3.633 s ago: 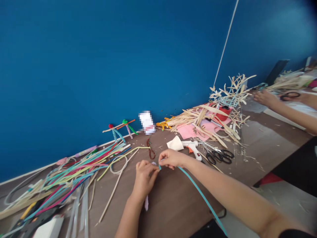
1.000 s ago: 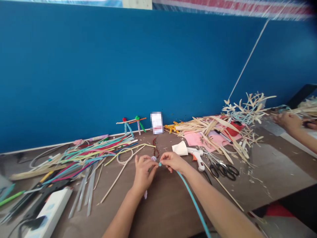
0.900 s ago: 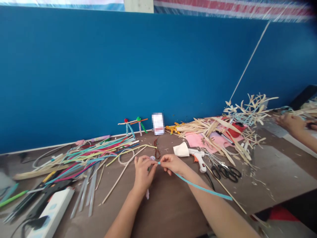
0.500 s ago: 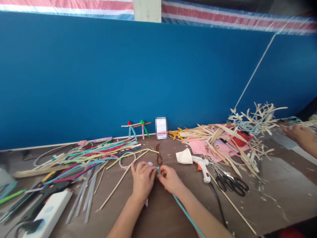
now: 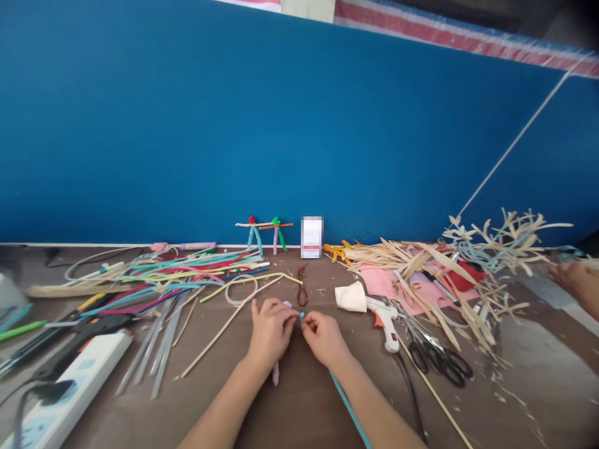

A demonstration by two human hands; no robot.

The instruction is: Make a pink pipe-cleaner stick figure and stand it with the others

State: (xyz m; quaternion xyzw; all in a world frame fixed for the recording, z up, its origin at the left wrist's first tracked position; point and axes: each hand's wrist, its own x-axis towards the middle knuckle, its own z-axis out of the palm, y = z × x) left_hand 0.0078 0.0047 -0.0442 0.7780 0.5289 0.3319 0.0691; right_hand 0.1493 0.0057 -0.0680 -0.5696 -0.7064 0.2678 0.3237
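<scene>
My left hand [image 5: 272, 329] is closed in a pinch around a pale purple pipe cleaner [image 5: 276, 374], whose lower end hangs out below the palm. Close beside it, my right hand [image 5: 326, 340] pinches a light blue pipe cleaner [image 5: 350, 408] that trails back under the right forearm. A small blue coil [image 5: 302, 316] shows between the two sets of fingertips; its exact wrapping is too small to make out. Just beyond the fingers lies a brown bead string [image 5: 302, 288]. Two pipe-cleaner figures [image 5: 253, 234] stand against the blue board.
Loose pipe cleaners [image 5: 173, 274], clear glue sticks [image 5: 161, 352] and a power strip [image 5: 77, 386] lie left. To the right are a white glue gun [image 5: 387, 324], black-handled scissors [image 5: 442, 360] and dried strips [image 5: 402, 252]. Another person's hand [image 5: 575, 280] is at far right.
The camera view has tilted and shifted a little. Both hands stay together at the blue coil, with fingers slightly adjusted, and more of the purple pipe cleaner shows below my left hand.
</scene>
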